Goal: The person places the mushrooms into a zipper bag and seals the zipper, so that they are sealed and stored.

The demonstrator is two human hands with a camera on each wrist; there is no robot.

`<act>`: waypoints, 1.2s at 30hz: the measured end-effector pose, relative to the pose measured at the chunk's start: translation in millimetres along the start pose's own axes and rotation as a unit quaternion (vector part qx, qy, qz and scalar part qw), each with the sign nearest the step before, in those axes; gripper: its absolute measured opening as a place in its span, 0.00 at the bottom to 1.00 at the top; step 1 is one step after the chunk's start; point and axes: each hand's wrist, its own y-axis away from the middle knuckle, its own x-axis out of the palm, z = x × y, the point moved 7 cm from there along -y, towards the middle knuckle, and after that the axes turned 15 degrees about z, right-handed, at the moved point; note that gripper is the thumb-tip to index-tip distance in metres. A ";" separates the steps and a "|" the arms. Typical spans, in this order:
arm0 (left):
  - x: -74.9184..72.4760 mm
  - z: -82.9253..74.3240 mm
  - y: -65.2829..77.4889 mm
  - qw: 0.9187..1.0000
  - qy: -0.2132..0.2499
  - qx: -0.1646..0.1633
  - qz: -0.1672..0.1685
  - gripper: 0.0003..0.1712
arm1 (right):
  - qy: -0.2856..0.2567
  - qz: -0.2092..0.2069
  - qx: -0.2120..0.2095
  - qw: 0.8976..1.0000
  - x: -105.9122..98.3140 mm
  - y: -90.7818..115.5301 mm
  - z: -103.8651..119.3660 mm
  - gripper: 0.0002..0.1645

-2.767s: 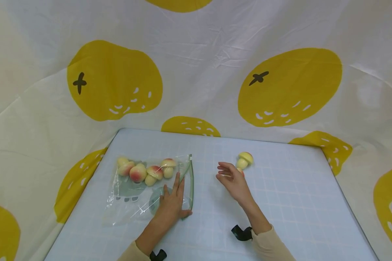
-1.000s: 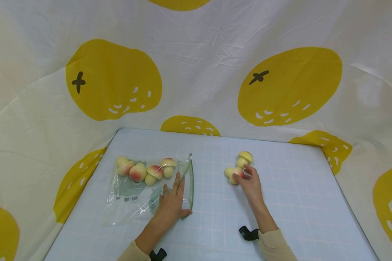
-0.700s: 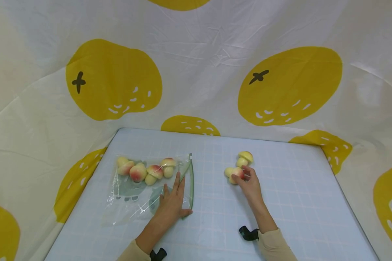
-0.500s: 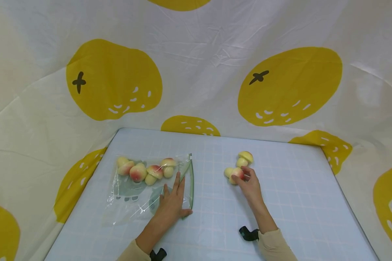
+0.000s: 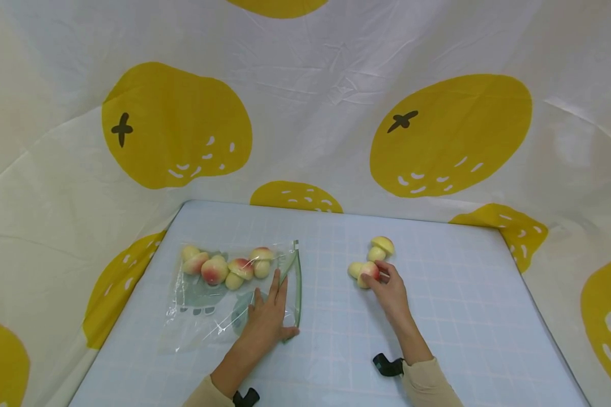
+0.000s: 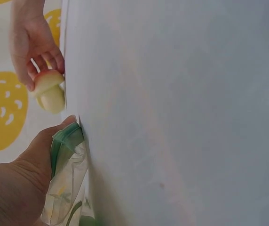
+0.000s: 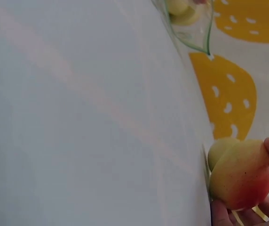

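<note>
My left hand point(image 5: 266, 316) rests with fingers spread on a clear zip bag point(image 5: 203, 333), near its green-edged mouth. In the left wrist view the thumb lies along the green zip strip point(image 6: 67, 136). Inside the bag several toy mushrooms point(image 5: 215, 270), pale yellow with red blush, lie in a row. Off to the right, my right hand point(image 5: 391, 291) holds the red-blushed cap of another toy mushroom point(image 7: 242, 174) between thumb and fingers. That mushroom lies on its side at the table surface, stem pointing left. Just behind it is a yellow-capped toy mushroom point(image 5: 382, 246).
A pale blue checked cloth covers the table point(image 5: 463, 305). Behind it and at both sides hangs a white curtain point(image 5: 310, 113) printed with large yellow fruit. Black wrist mounts point(image 5: 387, 365) sit at both sleeves.
From left of the loose mushrooms, my right hand has shifted right and taken hold of the nearer mushroom by its cap. During the last second it stays almost still; the left hand has not moved.
</note>
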 end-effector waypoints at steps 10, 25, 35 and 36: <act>-0.8 -0.7 0.4 1.000 -0.008 0.005 -0.009 0.73 | -0.014 0.006 -0.008 1.000 -0.2 2.6 2.3 0.36; -0.1 -0.5 0.2 1.000 -0.008 0.001 -0.005 0.74 | -0.010 0.005 -0.007 1.000 3.5 0.5 1.9 0.35; 0.1 -0.3 -0.6 1.000 -0.015 -0.003 0.002 0.73 | -0.019 0.022 -0.038 0.999 21.4 -3.2 12.2 0.34; 0.2 -0.3 -0.7 1.000 -0.015 -0.003 0.002 0.74 | -0.020 0.025 -0.038 0.999 24.1 -3.6 13.4 0.34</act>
